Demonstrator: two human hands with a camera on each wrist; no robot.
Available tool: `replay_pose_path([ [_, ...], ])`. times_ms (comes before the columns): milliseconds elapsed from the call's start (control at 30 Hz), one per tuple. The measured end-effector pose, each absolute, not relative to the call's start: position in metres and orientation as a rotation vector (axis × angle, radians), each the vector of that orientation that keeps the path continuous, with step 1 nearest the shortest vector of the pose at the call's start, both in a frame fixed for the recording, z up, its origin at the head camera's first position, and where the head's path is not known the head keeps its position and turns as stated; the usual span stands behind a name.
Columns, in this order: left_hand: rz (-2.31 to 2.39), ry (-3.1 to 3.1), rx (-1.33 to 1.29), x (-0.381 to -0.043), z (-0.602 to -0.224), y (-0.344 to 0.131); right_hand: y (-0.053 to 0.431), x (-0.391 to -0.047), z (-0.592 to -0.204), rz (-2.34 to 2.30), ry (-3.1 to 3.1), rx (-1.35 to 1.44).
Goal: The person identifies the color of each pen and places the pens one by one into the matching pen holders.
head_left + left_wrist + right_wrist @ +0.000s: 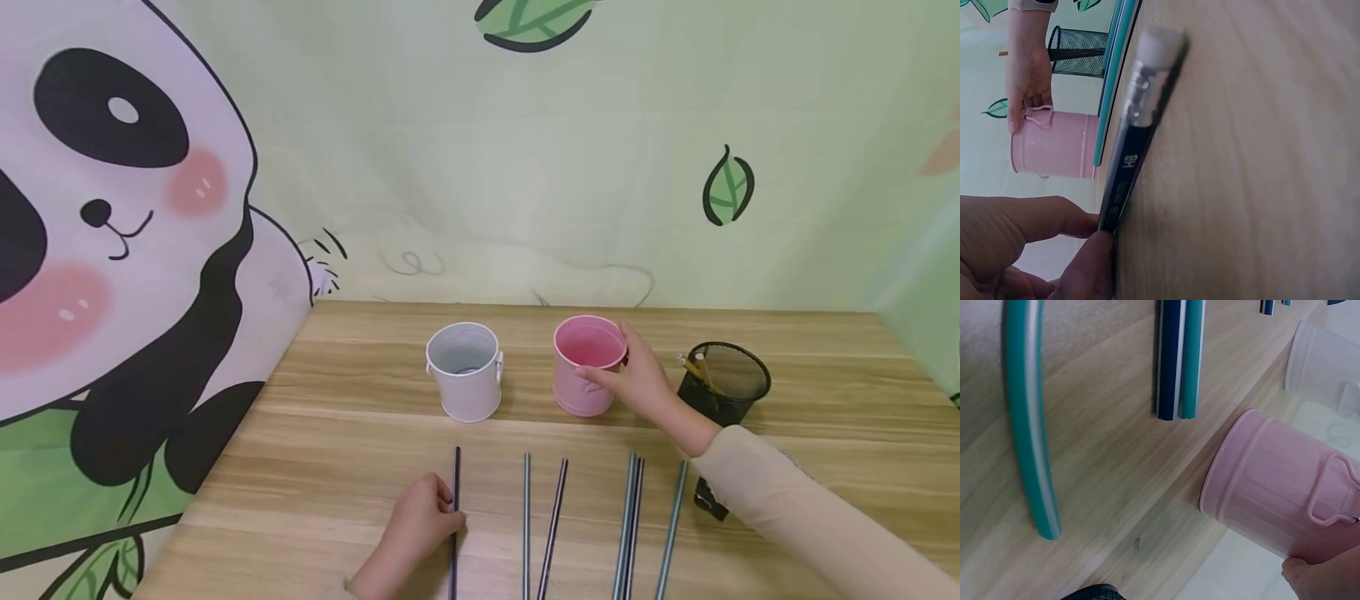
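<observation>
My left hand [420, 521] pinches a dark blue pencil [457, 475] between thumb and fingers, low on the wooden table. In the left wrist view its white eraser [1159, 47] and "HB" marking show, the eraser end toward the camera. A small pink bucket [577, 392] stands upright at the back, and my right hand [648, 383] grips its right side, thumb in front and fingers at the rim. The right wrist view shows the bucket's looped handle [1319, 500] and part of the thumb. Left of it stands a matching white bucket [468, 396].
Right of the buckets is a black mesh pen holder [720, 404] with a few items inside. Several green and dark blue pencils, one a green pencil [527, 517], lie apart or paired along the front. A dark object [708, 500] is partly under the right sleeve.
</observation>
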State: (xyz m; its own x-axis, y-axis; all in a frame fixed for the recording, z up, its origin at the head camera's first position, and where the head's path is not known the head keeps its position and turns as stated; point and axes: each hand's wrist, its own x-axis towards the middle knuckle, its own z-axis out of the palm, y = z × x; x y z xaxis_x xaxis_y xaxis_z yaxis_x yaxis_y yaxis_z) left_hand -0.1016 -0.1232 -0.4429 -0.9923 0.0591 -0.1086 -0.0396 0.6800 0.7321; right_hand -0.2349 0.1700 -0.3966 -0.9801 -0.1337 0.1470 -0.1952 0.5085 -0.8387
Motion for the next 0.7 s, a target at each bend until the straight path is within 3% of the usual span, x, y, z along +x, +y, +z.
replay_pose_path([
  [700, 1.165, 2.836, -0.016, -0.1015, -0.4435, -0.1202, 0.1712, -0.2345, -0.3978, 1.521, -2.68, 0.267],
])
